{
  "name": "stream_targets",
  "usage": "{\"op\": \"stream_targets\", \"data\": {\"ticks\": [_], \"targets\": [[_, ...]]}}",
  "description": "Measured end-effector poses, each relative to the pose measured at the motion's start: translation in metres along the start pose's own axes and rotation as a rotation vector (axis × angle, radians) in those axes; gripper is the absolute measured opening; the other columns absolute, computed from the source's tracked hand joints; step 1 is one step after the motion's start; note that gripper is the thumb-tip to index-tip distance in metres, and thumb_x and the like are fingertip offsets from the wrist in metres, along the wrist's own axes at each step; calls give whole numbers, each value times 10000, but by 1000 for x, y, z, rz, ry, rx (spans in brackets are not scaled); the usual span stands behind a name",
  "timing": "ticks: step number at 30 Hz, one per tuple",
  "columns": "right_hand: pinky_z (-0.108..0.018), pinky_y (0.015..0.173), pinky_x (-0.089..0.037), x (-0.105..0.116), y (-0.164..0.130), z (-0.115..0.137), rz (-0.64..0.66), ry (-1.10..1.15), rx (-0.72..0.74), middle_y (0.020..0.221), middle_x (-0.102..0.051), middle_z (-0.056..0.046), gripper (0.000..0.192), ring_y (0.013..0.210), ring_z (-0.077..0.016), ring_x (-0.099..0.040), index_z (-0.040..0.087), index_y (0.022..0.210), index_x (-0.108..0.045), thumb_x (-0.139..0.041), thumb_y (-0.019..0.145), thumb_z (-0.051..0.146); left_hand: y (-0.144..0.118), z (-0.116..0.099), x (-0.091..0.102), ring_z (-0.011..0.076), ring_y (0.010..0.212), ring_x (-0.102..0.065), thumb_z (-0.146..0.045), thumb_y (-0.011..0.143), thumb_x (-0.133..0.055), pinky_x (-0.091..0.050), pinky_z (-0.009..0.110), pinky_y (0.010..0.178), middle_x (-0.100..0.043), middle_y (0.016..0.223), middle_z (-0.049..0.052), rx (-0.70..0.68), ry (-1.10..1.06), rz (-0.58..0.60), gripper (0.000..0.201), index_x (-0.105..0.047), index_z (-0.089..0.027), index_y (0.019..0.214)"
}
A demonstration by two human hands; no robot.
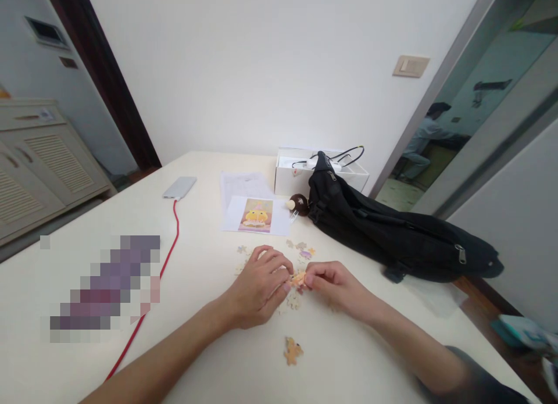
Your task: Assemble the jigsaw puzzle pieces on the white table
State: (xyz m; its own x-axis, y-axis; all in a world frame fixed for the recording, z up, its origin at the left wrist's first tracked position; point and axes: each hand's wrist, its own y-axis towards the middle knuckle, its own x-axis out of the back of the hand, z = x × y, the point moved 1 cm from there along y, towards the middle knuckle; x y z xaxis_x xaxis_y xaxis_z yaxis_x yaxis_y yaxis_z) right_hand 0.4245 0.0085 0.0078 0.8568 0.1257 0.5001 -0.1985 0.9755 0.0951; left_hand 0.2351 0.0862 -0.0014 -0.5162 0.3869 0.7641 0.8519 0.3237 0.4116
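Note:
My left hand [260, 286] and my right hand [333, 285] meet over the white table [209, 346], fingertips pinched together on small orange puzzle pieces [299, 278]. Several loose jigsaw pieces [302, 251] lie scattered just beyond my hands. One pale piece [294, 300] sits under my fingers. A single orange piece [293, 351] lies alone nearer to me. A reference picture [256, 214] of a yellow cartoon figure rests on white paper behind the pieces.
A black bag [392, 232] sprawls at the right, with a white box [300, 171] holding cables behind it. A small brown round toy [299, 203] sits by the bag. A phone [179, 187] with a red cable [170, 256] lies at left. A blurred patch covers the left tabletop.

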Motion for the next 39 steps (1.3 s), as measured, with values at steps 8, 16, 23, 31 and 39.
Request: {"op": "stream_targets", "data": {"ticks": [8, 16, 23, 31, 39], "targets": [[-229, 507, -343, 15, -5, 1, -66, -80, -46, 615, -536, 8, 267, 543, -101, -439, 165, 661, -587, -523, 890, 285, 1, 7, 20, 186, 947, -528, -342, 933, -466, -330, 391, 965, -622, 947, 16, 255, -225, 175, 305, -594, -183, 706], [-232, 552, -364, 10, -8, -5, 57, -491, 9, 658, -539, -2, 178, 597, -116, -475, 173, 626, -542, -580, 800, 157, -8, -1, 24, 151, 730, -545, -308, 722, -756, -337, 351, 882, -606, 708, -19, 295, 36, 447, 295, -593, -169, 520], [-296, 737, -458, -2, -10, -2, 96, -578, 173, 923, -587, -72, 116, 853, -193, -555, 197, 952, -639, -554, 889, 246, -5, 5, 18, 173, 784, -574, -331, 638, -834, -333, 331, 820, -634, 781, -33, 337, 52, 308, 250, -649, -199, 741], [-288, 723, -451, -13, -9, -4, 123, -584, 237, 871, -572, -72, 270, 820, -177, -541, 188, 877, -680, -445, 976, 274, -6, 2, 9, 187, 908, -553, -309, 807, -739, -315, 339, 828, -611, 877, -11, 223, 82, 321, 84, -697, -236, 817], [-252, 677, -455, -8, -9, -6, 64, -323, 117, 864, -603, -44, 121, 791, -157, -580, 195, 817, -693, -588, 877, 200, -3, 1, 9, 168, 860, -535, -288, 950, -549, -317, 338, 805, -598, 851, 1, 208, 85, 258, 246, -627, -177, 745]]}}
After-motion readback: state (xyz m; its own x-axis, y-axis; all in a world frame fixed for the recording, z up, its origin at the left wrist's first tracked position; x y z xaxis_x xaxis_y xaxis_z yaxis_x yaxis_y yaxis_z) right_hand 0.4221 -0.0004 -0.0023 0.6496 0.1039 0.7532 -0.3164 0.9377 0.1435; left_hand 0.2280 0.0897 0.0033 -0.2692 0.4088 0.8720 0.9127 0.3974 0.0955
